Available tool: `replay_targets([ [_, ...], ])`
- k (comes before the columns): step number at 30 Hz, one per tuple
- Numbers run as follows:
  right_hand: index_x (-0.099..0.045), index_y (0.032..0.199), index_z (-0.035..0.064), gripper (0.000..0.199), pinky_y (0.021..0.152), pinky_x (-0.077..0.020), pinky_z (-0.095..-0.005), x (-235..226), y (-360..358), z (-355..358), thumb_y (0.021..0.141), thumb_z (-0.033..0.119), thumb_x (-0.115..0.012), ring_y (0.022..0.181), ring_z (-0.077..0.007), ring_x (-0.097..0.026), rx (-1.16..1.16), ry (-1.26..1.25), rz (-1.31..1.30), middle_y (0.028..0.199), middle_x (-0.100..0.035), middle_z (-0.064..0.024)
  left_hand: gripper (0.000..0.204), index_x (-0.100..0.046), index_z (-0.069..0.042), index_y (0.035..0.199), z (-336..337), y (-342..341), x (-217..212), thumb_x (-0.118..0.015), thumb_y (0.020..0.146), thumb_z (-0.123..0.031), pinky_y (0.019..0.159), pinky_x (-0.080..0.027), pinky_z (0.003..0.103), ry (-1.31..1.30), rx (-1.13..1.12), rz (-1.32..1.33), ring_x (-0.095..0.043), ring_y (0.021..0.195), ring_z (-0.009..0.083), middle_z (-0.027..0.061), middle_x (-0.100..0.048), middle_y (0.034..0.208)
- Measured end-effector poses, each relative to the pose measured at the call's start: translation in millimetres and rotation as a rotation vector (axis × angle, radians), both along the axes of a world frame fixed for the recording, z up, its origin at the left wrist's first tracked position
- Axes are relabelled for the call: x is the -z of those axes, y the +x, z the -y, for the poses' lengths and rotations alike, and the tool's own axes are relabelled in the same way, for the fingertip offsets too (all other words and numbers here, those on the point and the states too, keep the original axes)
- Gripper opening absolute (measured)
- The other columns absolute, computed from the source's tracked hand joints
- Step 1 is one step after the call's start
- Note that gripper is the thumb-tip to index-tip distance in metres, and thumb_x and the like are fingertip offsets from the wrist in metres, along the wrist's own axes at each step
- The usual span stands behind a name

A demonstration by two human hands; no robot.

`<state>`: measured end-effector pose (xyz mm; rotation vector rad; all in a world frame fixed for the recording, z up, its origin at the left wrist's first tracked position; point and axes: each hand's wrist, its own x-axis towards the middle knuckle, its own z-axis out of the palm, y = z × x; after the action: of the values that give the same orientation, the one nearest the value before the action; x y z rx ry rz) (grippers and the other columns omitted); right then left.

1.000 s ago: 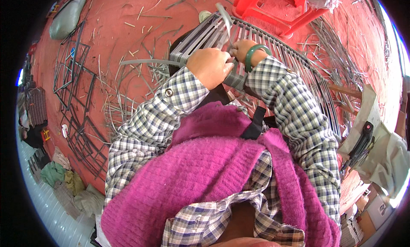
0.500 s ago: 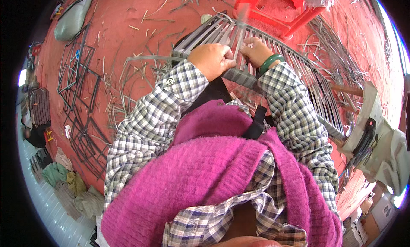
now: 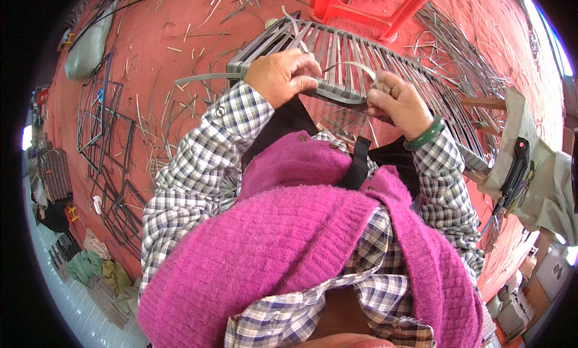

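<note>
Across my lap lies a long frame [image 3: 355,98] strung with many grey flat strips, its near edge bound in wrapped strip. My left hand [image 3: 280,77] is at the frame's left part, fingers curled round a grey strip [image 3: 294,27] that sticks up beyond them; the fingertip contact is partly hidden. Right of it, my right hand [image 3: 400,104] is raised just over the near edge, thumb and fingers pinching the end of a thin grey strip [image 3: 356,65]. That strip arches between the two hands. A green bangle [image 3: 425,134] circles my right wrist.
A red plastic stool [image 3: 355,8] stands beyond the frame. Loose strips [image 3: 448,44] litter the red floor. Dark metal frames [image 3: 102,137] lie at the left, near a pale sack [image 3: 90,50]. A black-handled tool [image 3: 516,173] hangs in a beige cloth [image 3: 512,131] at the right.
My right hand has moved right and toward me, drawing a strip into an arch. The left hand has shifted slightly left. The stool and frame sit a little further left in view.
</note>
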<state>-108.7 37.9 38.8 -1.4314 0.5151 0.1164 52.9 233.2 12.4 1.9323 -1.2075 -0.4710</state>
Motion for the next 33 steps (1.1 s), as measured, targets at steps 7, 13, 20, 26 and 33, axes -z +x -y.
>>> replay_targets([
  [7,-0.055,0.112,-0.0006,0.024,0.071,-0.0498,-0.0226,15.9,40.2,-3.8,0.093,0.009,-0.044,0.074,-0.0076,-0.057,0.108,0.009,0.166,0.096,-0.064,-0.0077,0.014,-0.066,-0.01,0.092,25.8,-21.3,4.2,-0.065,0.079,-0.017,0.063,-0.048,0.03,0.032,0.131,0.11,-0.059,0.072,0.0202,0.0041,-0.057,0.084],
  [13,-0.061,0.106,0.0007,0.021,0.067,-0.0485,-0.0215,18.9,61.1,-2.8,0.092,0.008,-0.047,0.07,-0.0075,-0.055,0.054,-0.037,0.309,0.092,-0.065,-0.0048,0.012,-0.059,-0.004,0.085,37.4,8.0,-2.1,-0.06,0.085,-0.016,0.053,-0.044,0.025,0.222,0.346,-0.439,-0.055,0.064,0.0084,0.0008,-0.055,0.07],
  [20,-0.066,0.097,0.0041,0.019,0.055,-0.0486,-0.0229,44.6,75.5,101.5,0.088,0.015,-0.053,0.062,-0.0107,-0.061,-0.096,-1.333,0.153,0.073,-0.066,-0.0062,0.018,-0.05,-0.005,0.074,35.3,-10.4,0.5,-0.059,0.085,-0.015,0.041,-0.038,0.022,0.003,0.008,-0.183,-0.052,0.051,0.0066,0.0016,-0.052,0.061],
  [26,-0.057,0.096,-0.0029,0.05,0.043,-0.0465,-0.0273,56.0,78.6,119.7,0.093,0.044,-0.04,0.046,-0.0139,-0.051,0.291,-0.06,-0.216,0.073,-0.066,-0.0129,0.018,-0.051,-0.002,0.074,43.8,-13.4,-2.5,-0.056,0.085,-0.016,0.033,-0.041,0.024,0.305,-0.141,-0.36,-0.049,0.039,0.0088,0.0019,-0.05,0.053],
  [33,-0.064,0.082,0.0006,0.028,0.044,-0.0436,-0.0296,83.2,95.5,34.0,0.086,0.026,-0.054,0.047,-0.0146,-0.052,-0.485,-0.372,-0.142,0.064,-0.06,-0.0076,0.016,-0.064,-0.005,0.079,61.0,-1.4,-4.1,-0.055,0.082,-0.018,0.054,-0.052,0.036,0.582,0.061,0.012,-0.064,0.053,0.0244,0.0135,-0.063,0.067],
])
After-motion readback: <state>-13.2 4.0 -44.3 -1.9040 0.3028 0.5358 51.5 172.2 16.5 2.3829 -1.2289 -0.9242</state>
